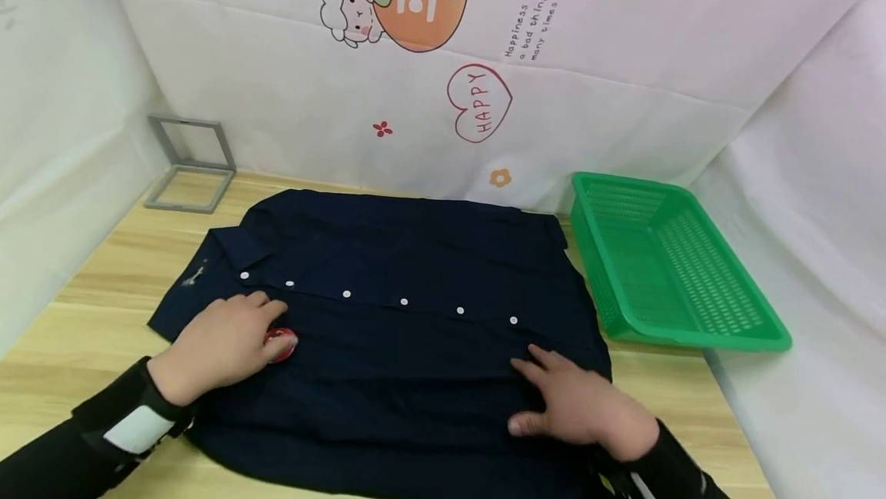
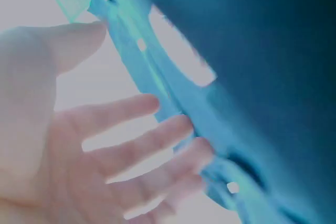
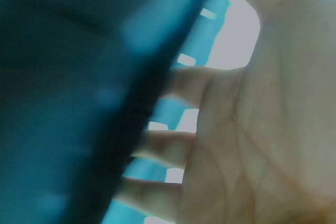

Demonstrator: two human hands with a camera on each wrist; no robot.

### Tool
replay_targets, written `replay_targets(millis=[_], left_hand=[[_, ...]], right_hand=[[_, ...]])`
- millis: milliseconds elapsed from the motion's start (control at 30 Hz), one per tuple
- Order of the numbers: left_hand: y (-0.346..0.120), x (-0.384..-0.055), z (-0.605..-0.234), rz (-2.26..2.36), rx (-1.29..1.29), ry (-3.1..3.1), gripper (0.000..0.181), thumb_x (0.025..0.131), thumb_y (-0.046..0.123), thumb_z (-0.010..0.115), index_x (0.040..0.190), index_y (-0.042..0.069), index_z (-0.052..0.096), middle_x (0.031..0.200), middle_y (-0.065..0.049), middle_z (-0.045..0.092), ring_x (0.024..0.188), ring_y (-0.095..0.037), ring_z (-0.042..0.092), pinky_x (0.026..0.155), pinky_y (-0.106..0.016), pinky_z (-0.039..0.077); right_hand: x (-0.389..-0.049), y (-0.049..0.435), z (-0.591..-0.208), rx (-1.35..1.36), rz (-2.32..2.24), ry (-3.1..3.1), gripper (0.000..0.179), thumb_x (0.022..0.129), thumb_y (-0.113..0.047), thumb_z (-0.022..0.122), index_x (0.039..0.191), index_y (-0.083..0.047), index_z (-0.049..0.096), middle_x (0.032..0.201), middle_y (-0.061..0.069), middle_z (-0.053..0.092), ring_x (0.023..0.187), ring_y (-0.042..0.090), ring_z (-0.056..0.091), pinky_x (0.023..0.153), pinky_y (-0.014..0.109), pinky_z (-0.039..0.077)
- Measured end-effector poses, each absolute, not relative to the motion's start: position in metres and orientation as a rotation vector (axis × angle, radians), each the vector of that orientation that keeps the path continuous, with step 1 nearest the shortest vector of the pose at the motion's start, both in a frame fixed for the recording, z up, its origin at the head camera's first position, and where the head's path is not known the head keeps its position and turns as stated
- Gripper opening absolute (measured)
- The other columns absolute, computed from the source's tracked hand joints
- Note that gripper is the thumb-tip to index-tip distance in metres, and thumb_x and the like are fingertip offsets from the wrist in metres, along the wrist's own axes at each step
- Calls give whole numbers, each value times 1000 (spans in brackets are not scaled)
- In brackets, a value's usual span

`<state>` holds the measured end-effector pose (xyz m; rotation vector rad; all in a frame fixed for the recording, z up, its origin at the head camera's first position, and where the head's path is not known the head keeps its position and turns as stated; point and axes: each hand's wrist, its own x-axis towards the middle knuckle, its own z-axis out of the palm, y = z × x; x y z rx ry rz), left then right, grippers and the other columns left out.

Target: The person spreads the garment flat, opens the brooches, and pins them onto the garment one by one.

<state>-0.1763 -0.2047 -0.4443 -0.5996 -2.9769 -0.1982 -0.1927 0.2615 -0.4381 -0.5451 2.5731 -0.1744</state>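
Note:
A navy short-sleeved shirt (image 1: 388,253) with a row of white buttons lies spread flat on the table. My left hand (image 1: 224,341) rests on its left part, below the collar, fingers spread and nearly straight in the left wrist view. Beside the left thumb, a red round patch (image 1: 284,345) shows partly, the rest hidden by the hand. Over the shirt's lower right part is my right hand (image 1: 581,403), fingers extended and thumb apart. A dark fold of cloth (image 3: 142,87) covers its fingertips in the right wrist view.
A green plastic basket (image 1: 612,268) stands at the right, close to the shirt's edge. At the back left corner is a grey hinged frame (image 1: 190,208). White printed cloth (image 1: 277,99) walls in the back and sides of the wooden table (image 1: 90,322).

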Motion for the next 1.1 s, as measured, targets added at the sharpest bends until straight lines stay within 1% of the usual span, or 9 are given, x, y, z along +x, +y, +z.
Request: replay_targets(millis=[100, 233, 433, 533, 667, 733, 833, 967, 1100], left_hand=[[-204, -195, -438, -178, -633, -2958, 50, 91, 39, 72, 122, -1, 68, 116, -22, 63, 104, -41, 61, 85, -58, 48], [-210, -232, -439, -188, -629, -3110, 75, 91, 49, 69, 148, 5, 48, 148, -30, 39, 131, -57, 34, 98, -70, 32], [-230, -270, -451, -349, -420, -3507, 116, 75, 72, 71, 160, 12, 20, 158, -34, 3, 130, -73, 1, 98, -81, 13], [-233, -278, -449, -320, -389, -3557, 117, 73, 74, 70, 159, 10, 23, 157, -37, 7, 128, -74, 8, 96, -81, 17], [-228, -292, -439, -146, -411, -3377, 85, 90, 60, 64, 146, -1, 46, 143, -38, 37, 123, -64, 37, 93, -75, 33], [-224, -303, -438, -92, -408, -3271, 70, 97, 48, 61, 141, -5, 51, 138, -36, 44, 122, -57, 44, 93, -70, 37], [-219, -321, -440, -118, -405, -3218, 68, 97, 37, 64, 145, -7, 43, 146, -36, 36, 132, -54, 35, 100, -68, 32], [-218, -342, -443, -277, -364, -3362, 90, 90, 43, 72, 156, 2, 26, 157, -34, 11, 139, -60, 12, 104, -74, 20], [-217, -356, -439, -349, -292, -3538, 105, 84, 50, 77, 160, 10, 17, 158, -33, 0, 135, -66, 3, 102, -77, 14]], right_hand=[[-218, 252, -429, -620, -196, 2744, 83, 89, -69, 57, 148, -10, 49, 150, 23, 39, 132, 46, 41, 96, 65, 39], [-259, 245, -435, -565, -197, 2809, 77, 99, -60, 48, 157, -11, 32, 157, 28, 23, 139, 51, 28, 101, 70, 31], [-304, 245, -445, -275, -109, 2562, 79, 102, -60, 38, 161, -11, 16, 159, 33, 5, 140, 57, 12, 108, 68, 19], [-317, 238, -440, -208, -71, 2526, 76, 105, -53, 40, 160, -5, 16, 158, 32, 12, 141, 53, 17, 108, 64, 25], [-336, 224, -431, -196, -33, 2641, 69, 107, -41, 43, 157, 0, 21, 156, 31, 23, 139, 50, 27, 106, 61, 31], [-348, 217, -429, -205, -47, 2747, 64, 107, -38, 44, 157, -2, 24, 156, 30, 24, 139, 51, 27, 106, 63, 30], [-370, 211, -432, -260, -84, 2850, 60, 108, -35, 41, 159, -7, 24, 159, 26, 19, 141, 50, 22, 107, 67, 23], [-395, 212, -442, -310, -95, 2843, 64, 108, -41, 41, 160, -11, 18, 163, 22, 8, 146, 46, 7, 111, 67, 13], [-411, 224, -454, -198, -156, 2776, 77, 103, -56, 41, 162, -17, 10, 164, 22, -3, 146, 48, -3, 110, 69, 8]])
